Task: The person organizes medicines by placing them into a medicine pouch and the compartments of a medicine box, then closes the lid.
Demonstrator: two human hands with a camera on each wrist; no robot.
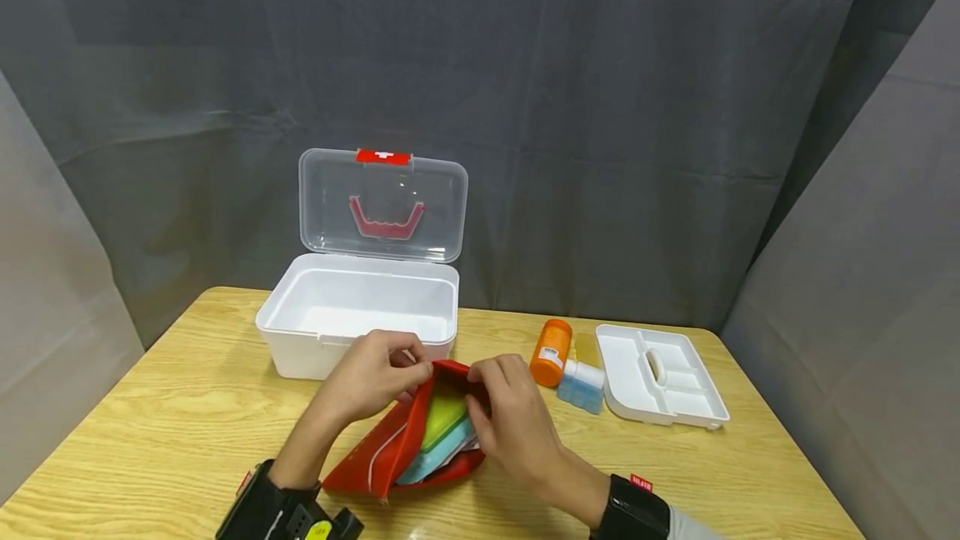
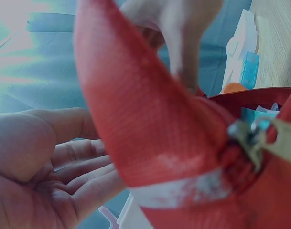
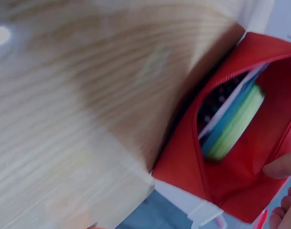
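A red zippered pouch stands unzipped on the table, its mouth spread wide. The left hand pinches the top edge of the mouth between thumb and fingers. On the opposite side, the right hand grips the rim, its thumb reaching inside. Within the pouch are a yellow-green packet, a light-blue packet and some white and dark-patterned pieces, seen best in the right wrist view. The metal zipper pull hangs near a white stripe in the left wrist view.
Behind the hands stands a white first-aid box, its clear lid raised. To the right are an orange pill bottle, a blue pill organizer with a white-capped item and a yellow piece, and a white compartment tray.
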